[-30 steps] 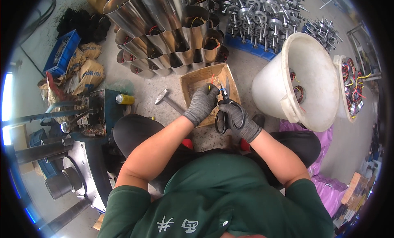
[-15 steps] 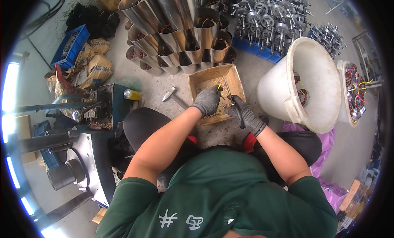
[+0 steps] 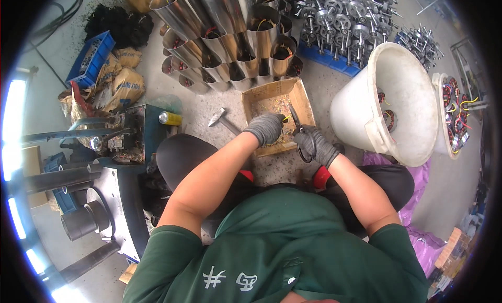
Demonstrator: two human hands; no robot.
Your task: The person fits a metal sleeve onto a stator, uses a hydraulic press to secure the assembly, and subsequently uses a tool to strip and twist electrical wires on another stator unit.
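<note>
Both hands wear grey gloves and are over a shallow cardboard box [image 3: 304,105] with small coloured scraps on its bottom. Between the fingers of my left hand [image 3: 265,129] is a thin yellow wire [image 3: 286,118], its end sticking up. My right hand [image 3: 316,145] is closed round the black handles of a pair of scissors [image 3: 294,115]. Their blades point away from me, just right of the wire, and do not appear to touch it. Whatever else the left glove covers is hidden.
A hammer [image 3: 224,120] lies left of the box. Metal cylinders [image 3: 225,57] holding wound parts stand behind it. To the right are a white bucket [image 3: 355,115] and a blue tray [image 3: 327,60] of metal shafts. A machine [image 3: 112,203] and a yellow can [image 3: 170,118] are left.
The scissors have turned in my right hand, with a handle loop now showing below the fingers. My left hand and the wire have shifted slightly right. The view has moved a little.
</note>
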